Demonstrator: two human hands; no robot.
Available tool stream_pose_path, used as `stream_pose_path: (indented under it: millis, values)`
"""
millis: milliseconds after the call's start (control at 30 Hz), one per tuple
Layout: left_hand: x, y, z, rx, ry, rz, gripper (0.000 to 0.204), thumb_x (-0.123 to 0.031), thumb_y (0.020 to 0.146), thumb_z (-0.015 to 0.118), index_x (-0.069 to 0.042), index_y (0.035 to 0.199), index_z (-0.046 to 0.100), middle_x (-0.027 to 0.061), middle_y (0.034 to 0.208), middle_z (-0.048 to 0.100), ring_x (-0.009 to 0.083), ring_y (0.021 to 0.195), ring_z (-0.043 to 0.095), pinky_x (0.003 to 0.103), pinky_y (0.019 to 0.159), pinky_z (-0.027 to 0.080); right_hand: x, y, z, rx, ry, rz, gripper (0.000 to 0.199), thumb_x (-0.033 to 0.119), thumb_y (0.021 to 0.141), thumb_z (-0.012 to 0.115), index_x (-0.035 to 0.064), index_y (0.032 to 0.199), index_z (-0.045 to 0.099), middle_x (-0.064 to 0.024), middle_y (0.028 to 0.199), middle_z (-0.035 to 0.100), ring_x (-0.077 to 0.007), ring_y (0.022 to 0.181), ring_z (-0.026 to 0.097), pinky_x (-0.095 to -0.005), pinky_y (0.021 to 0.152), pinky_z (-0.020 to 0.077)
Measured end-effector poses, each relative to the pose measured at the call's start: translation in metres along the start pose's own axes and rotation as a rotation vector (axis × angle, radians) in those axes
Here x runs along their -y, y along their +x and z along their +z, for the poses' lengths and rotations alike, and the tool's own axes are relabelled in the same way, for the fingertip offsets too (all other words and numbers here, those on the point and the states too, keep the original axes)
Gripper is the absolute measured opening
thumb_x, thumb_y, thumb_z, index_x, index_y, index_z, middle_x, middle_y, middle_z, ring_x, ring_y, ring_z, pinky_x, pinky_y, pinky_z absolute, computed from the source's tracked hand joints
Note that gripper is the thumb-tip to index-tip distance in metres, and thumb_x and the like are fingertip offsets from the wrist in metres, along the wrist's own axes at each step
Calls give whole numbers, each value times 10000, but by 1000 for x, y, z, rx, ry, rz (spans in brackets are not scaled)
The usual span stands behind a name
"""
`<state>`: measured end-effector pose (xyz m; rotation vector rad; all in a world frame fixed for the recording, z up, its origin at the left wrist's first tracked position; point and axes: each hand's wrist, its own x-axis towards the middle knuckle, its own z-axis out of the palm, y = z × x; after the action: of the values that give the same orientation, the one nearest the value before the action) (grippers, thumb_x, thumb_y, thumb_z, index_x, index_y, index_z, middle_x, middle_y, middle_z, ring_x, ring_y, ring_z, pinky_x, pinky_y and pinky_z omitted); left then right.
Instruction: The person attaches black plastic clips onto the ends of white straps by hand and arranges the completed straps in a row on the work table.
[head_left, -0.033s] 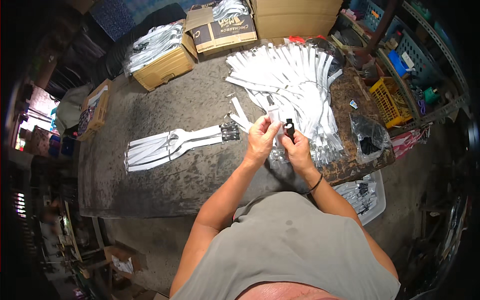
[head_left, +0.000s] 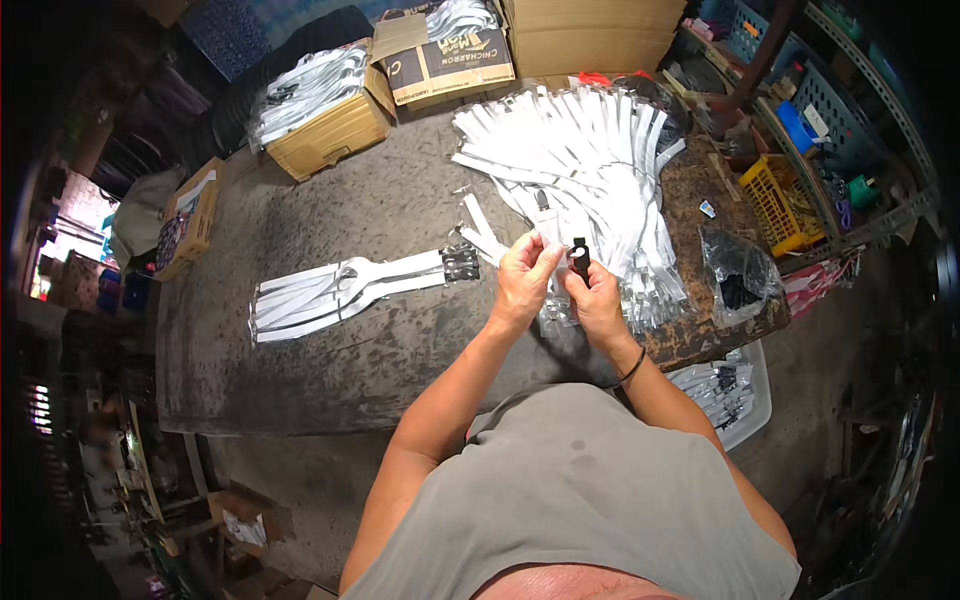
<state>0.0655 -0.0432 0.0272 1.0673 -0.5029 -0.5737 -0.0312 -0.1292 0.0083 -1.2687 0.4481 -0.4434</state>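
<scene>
Above the table's (head_left: 330,370) near edge, left hand (head_left: 522,277) pinches a white strap (head_left: 547,238), right hand (head_left: 597,297) grips a black clip (head_left: 579,256); strap pile (head_left: 590,160) just beyond, bare tabletop to the left.

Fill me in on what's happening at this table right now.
A person stands at a dark worktable, both hands raised over its near edge. The left hand pinches the end of a white strap, and the right hand holds a small black clip against it. A big heap of white straps lies just beyond, and a smaller bundle with black clips lies to the left.
</scene>
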Motion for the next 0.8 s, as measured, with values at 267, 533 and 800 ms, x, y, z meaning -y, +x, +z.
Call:
stream_pose_path:
  millis: [267, 533, 800]
  values:
    - [-3, -6, -4, 40, 72, -57, 117, -99, 890, 565, 1, 948, 584, 34, 879, 632, 83, 810, 578, 229, 762, 456, 38, 14, -33, -76, -298, 2, 172, 183, 855, 616, 20, 909, 621, 14, 749, 593, -55, 690, 496, -238, 613, 411]
    - [1, -14, -1, 102, 203, -78, 130, -104, 885, 574, 8, 947, 598, 7, 830, 625, 44, 733, 546, 191, 656, 440, 91, 60, -13, 166, -494, -165, 205, 235, 867, 613, 31, 863, 623, 75, 677, 504, -6, 596, 403, -187, 512, 329]
    - [8, -14, -19, 110, 489, 102, 222, -199, 819, 650, -22, 943, 599, 120, 1071, 561, 144, 958, 540, 264, 730, 455, 106, 60, -3, 218, -527, -230, 185, 188, 834, 667, 16, 856, 604, 42, 747, 538, -34, 685, 440, -203, 594, 374]
